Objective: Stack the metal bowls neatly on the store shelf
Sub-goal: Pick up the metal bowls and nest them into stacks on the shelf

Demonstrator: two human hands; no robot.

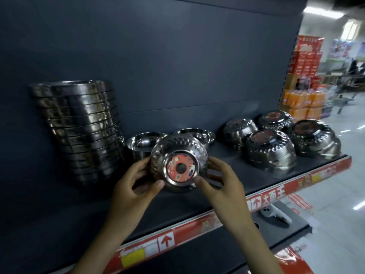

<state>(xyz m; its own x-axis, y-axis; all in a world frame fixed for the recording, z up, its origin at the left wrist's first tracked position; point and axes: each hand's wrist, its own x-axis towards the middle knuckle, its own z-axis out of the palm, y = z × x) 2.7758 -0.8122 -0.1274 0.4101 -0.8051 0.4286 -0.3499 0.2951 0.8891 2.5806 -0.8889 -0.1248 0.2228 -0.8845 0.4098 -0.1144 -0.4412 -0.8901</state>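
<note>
A patterned metal bowl (178, 163) with a round red label on its base is tilted so the base faces me. My left hand (134, 186) grips its left side and my right hand (221, 182) grips its right side, just above the dark shelf (197, 198). A tall leaning stack of nested bowls (79, 131) stands at the left against the back panel. Behind the held bowl sit two upright bowls (142, 144), partly hidden. To the right, several bowls lie upside down (270, 149), some on top of others.
The shelf's front edge carries a red price strip (197, 224). A lower shelf (286, 220) holds a white object. To the far right is a shiny aisle floor and stacked red and orange goods (304, 76).
</note>
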